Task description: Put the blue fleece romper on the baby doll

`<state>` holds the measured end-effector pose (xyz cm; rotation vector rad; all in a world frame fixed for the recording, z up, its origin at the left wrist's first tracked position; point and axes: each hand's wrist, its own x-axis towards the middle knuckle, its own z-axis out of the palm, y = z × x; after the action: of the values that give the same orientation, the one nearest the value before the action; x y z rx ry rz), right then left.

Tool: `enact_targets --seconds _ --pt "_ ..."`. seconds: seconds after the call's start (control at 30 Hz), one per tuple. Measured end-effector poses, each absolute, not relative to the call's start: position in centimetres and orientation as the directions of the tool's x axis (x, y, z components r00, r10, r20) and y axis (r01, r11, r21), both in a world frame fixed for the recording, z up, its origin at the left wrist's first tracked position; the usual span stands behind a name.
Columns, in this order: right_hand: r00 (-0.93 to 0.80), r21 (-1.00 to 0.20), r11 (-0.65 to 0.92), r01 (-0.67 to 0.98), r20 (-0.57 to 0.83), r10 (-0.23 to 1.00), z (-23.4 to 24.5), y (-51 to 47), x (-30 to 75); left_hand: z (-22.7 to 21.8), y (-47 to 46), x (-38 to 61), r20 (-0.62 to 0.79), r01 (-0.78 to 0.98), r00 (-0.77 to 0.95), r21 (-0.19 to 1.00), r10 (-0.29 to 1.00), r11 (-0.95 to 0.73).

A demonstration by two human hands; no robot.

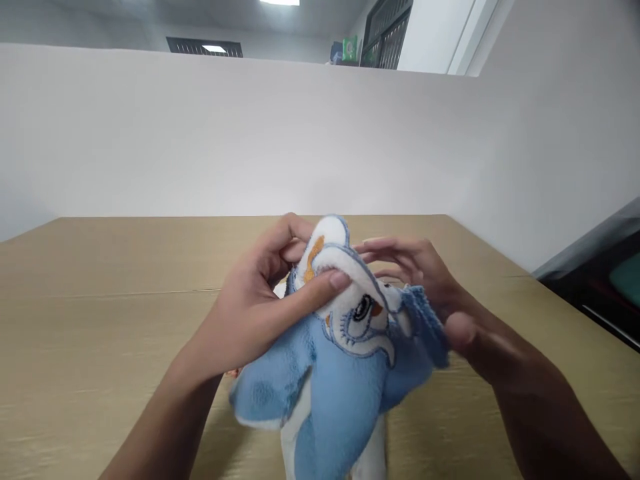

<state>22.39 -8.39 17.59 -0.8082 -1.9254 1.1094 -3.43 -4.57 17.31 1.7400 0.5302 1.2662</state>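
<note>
Basically, plush toy runs lengthwise up-and-down in view, face end pinched by left hand fingers, right hand fingers spread just beside it, contact unclear.

Your tan tabletop has a thin crosswise seam; sm. reddish bit (mostly hidden, can't ID) shows against it, L of ctr.
</note>
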Motion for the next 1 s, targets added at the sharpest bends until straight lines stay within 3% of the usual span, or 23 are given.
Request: enact_targets --seconds 0.13,0.2,0.27,0.37,0.47,0.6,0.73,0.8,1.0 --pt "-0.382 -0.708 0.606 0.363 0.480 0.789 17.2 -9.2 21.5 17.5 -4.8 -3.0 0.507 -0.136 0.248 0.862 0.826 -0.488" --pt "-0.322 -0.670 0.616 0.413 0.525 0.788 17.1 -9.2 21.6 17.5 -4.9 -2.8 0.497 -0.106 0.194 0.868 0.846 -0.486" --pt "-0.280 -0.765 0.560 0.317 0.489 0.826 17.0 -9.1 22.0 17.5 -5.0 -2.6 0.502 -0.056 0.160 0.864 0.850 -0.500" --pt "-0.302 -0.906 0.421 0.035 0.392 0.869 16.7 -8.5 22.8 17.1 -4.8 -2.3 0.562 0.015 0.138 0.822 0.815 -0.569" --pt "-0.312 -0.928 0.357 -0.108 0.373 0.874 16.5 -7.9 23.0 16.2 -4.2 -2.3 0.566 0.017 0.247 0.809 0.787 -0.587" --pt "-0.243 -0.947 0.301 -0.114 0.320 0.916 16.8 -8.0 22.3 14.7 -2.8 -2.4 0.485 -0.021 0.502 0.835 0.716 -0.550" --pt "-0.246 -0.963 0.260 -0.073 0.270 0.931 16.8 -8.4 21.7 13.6 -1.5 -1.7 0.455 -0.218 0.786 0.838 0.418 -0.501" --pt "-0.266 -0.961 0.255 -0.110 0.275 0.924 16.6 -8.4 21.5 13.2 -1.3 -1.2 0.437 -0.284 0.834 0.863 0.337 -0.417" --pt "-0.376 -0.965 0.152 -0.214 0.225 0.899 16.4 -8.3 20.7 12.5 -1.3 -1.0 0.450 -0.242 0.780 0.858 0.436 -0.452"
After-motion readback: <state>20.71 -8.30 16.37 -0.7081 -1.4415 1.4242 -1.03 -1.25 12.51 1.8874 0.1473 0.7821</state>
